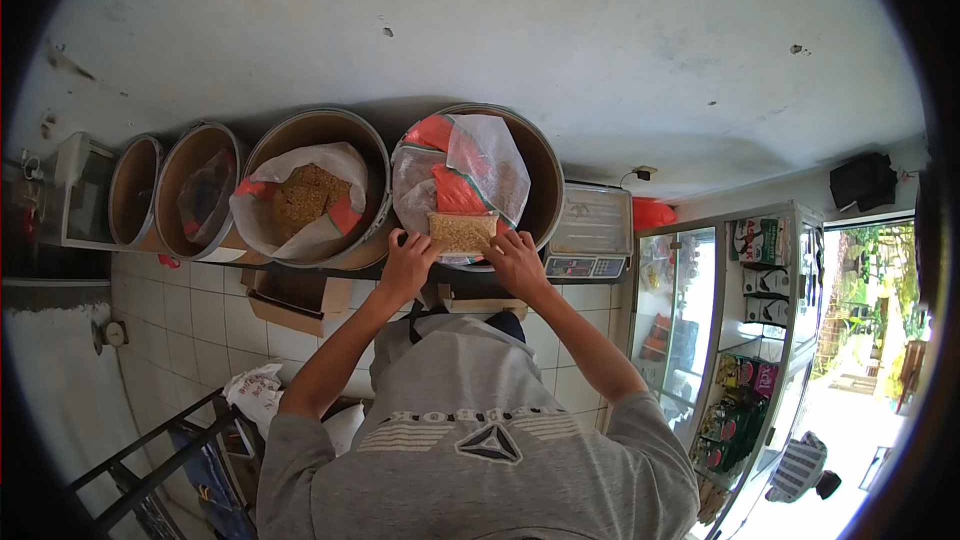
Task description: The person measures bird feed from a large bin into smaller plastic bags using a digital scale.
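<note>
A small clear packet of tan, grain-like bits (463, 233) lies level in front of me, over the near rim of a round drum (545, 175). My left hand (408, 265) pinches its left end, and my right hand (515, 265) is closed on the right end. Behind the packet, a white and red plastic sack (490, 165) fills much of the drum; its contents are hidden. To the left stands another drum (375, 145), holding an open white sack (340, 165) of brown grain-like stuff (310, 202).
A weighing scale (585, 267) with a metal tray (592, 220) stands right of the drums. Two smaller drums are farther left. An open cardboard box (295, 300) sits below. Glass display shelves (760, 310) rise at right; a person (800, 470) is outside.
</note>
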### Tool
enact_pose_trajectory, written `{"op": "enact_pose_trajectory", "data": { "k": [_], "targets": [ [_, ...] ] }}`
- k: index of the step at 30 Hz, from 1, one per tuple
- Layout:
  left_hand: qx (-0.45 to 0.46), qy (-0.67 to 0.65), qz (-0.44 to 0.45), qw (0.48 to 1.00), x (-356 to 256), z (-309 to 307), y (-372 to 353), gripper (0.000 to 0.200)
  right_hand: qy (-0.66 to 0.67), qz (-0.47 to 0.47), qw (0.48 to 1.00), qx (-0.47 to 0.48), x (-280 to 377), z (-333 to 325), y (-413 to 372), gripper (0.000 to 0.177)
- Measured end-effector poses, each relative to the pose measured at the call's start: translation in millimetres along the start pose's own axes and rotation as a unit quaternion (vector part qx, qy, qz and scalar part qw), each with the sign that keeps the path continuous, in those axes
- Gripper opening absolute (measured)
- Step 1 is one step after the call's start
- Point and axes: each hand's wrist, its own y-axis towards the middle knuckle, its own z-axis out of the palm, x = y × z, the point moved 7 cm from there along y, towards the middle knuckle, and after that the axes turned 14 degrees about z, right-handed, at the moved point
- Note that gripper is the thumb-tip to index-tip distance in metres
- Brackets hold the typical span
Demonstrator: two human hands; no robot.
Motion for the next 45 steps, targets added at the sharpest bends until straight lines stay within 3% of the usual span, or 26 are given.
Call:
{"op": "enact_pose_trajectory", "data": {
  "k": [5,9,12,16,18,23,26,29,31,33,36,37,39,40,42,45],
  "targets": [
    [0.012,0.014,0.020,1.000,8,-10,6,0.015,-0.006,-0.018,1.000,0.004,-2,3,0,0.020],
    [-0.022,-0.127,-0.031,0.991,34,-29,26,0.012,0.010,0.005,0.999,0.048,-11,-18,32,0.014],
    [-0.044,-0.177,-0.050,0.982,55,-36,45,0.013,0.111,0.123,0.986,0.001,-27,-35,55,0.012],
    [-0.065,-0.164,-0.077,0.981,57,-48,52,0.012,0.093,0.134,0.987,0.011,-31,-32,63,0.014],
    [-0.050,-0.169,-0.084,0.981,59,-35,48,0.012,0.129,0.165,0.974,0.082,-43,-12,62,0.017],
    [-0.080,-0.222,-0.101,0.966,64,-29,46,0.015,0.250,0.212,0.936,0.126,-59,7,65,0.023],
    [-0.081,-0.241,-0.047,0.966,62,-28,51,0.017,0.258,0.225,0.929,0.142,-60,11,66,0.027],
    [-0.020,-0.208,-0.027,0.978,59,-29,56,0.014,0.262,0.254,0.913,0.180,-68,26,67,0.032],
    [0.056,-0.107,0.037,0.992,47,-37,60,0.012,0.269,0.275,0.900,0.206,-76,39,66,0.035],
    [0.051,-0.082,0.049,0.994,49,-32,60,0.013,0.253,0.277,0.891,0.255,-77,50,65,0.037],
    [0.043,-0.051,0.060,0.996,52,-22,59,0.014,0.230,0.279,0.913,0.190,-73,40,67,0.032],
    [0.041,-0.047,0.060,0.996,53,-19,60,0.015,0.230,0.279,0.913,0.189,-66,29,66,0.032],
    [0.053,-0.052,0.050,0.996,58,-13,60,0.014,0.151,0.116,0.972,0.136,-37,-3,70,0.021],
    [0.066,-0.058,0.040,0.995,60,-10,60,0.013,0.151,0.116,0.972,0.135,-35,-5,69,0.021],
    [0.069,-0.046,0.050,0.995,61,-8,60,0.013,0.020,0.060,0.991,0.116,-27,-7,67,0.010],
    [0.074,-0.024,0.070,0.994,61,-8,61,0.013,-0.002,0.016,0.998,0.058,-25,-7,65,0.008]
  ]
}}
